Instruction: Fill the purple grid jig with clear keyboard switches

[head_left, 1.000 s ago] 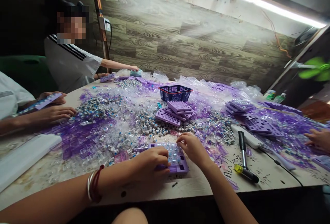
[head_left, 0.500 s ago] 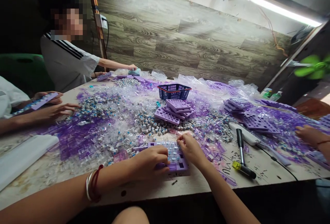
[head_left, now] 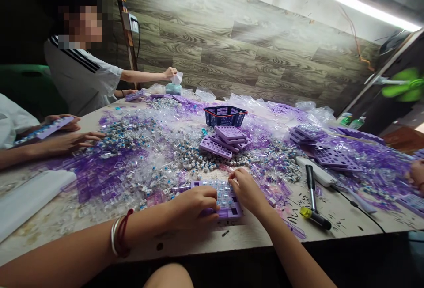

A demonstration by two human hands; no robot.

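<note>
Where a co-worker's sleeve (head_left: pixel 13 122) shows, far to the left of my left hand (head_left: pixel 195 202): one co-worker's hand (head_left: pixel 71 142) spreads toward a heap, the other holding a purple strip (head_left: pixel 54 128) tilted, perhaps for a better view.
White panel (head_left: pixel 36 193): flat, well left of my left hand, likely parked out of my arms' way.
Clear purple pieces (head_left: pixel 102 186): loose, beyond my left wrist; a heap of small switches (head_left: pixel 132 133) lies farther off, seemingly piled for picking by hand.
Left hand: fingers curled over the left part of the plate, I judge to steady it; whether they pinch anything, I cannot tell.
Purple plate (head_left: pixel 229 214): flat on the worktop (head_left: pixel 247 237) between my hands, probably so that it takes pressing.
Clear caps (head_left: pixel 223 197): in rows on the plate, just right of my left fingers.
Stacked plates (head_left: pixel 230 135): beyond both hands, with a dark basket (head_left: pixel 225 122) behind, perhaps set there to spare the near space.
Right hand (head_left: pixel 247 189): fingertips drawn narrow at the plate's far right corner; whether a piece sits between them, I cannot tell.
Hammer-like tool (head_left: pixel 313 197): right of my right hand, head toward me, seemingly laid within easy reach.
</note>
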